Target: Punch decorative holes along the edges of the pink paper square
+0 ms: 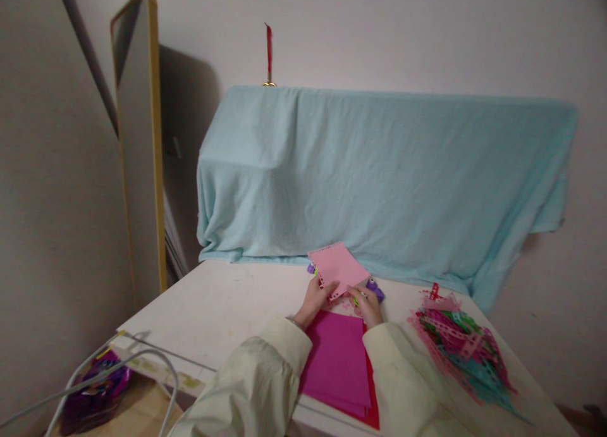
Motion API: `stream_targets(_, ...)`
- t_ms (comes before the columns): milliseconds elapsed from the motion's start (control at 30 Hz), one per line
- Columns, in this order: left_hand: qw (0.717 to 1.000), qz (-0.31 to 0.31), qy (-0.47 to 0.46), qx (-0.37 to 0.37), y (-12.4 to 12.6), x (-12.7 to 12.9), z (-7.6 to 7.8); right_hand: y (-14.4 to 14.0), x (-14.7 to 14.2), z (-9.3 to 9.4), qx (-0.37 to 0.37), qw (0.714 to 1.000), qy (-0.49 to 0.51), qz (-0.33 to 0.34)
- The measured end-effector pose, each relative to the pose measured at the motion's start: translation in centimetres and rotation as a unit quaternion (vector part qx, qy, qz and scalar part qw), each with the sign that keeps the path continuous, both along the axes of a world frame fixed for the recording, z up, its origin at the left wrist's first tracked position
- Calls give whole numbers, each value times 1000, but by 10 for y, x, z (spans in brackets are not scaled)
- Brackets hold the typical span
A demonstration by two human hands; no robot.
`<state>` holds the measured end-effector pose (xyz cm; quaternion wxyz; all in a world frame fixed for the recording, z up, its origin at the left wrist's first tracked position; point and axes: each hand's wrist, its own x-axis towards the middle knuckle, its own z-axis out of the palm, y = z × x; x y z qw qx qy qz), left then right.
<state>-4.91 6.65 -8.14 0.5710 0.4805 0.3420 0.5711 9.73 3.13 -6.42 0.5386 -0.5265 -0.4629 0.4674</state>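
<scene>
Our left hand [317, 298] grips the pink sheet [337, 269]; right hand [368, 304] clasps the purple punch [374, 289] beneath; sheet may skew if grip loosens.

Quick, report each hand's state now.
Left hand: closed on the light pink square paper sheet.
Right hand: pressing the purple plastic punch, closed.
</scene>
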Motion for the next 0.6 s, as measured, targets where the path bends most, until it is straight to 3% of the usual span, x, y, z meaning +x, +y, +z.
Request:
stream_targets(133,999,2,2,41,2,0,-2,1,1,-3,11,1000,1,3)
stream_targets(600,999,-19,-9,24,-5,0,9,6,3,-11,18,1000,17,11)
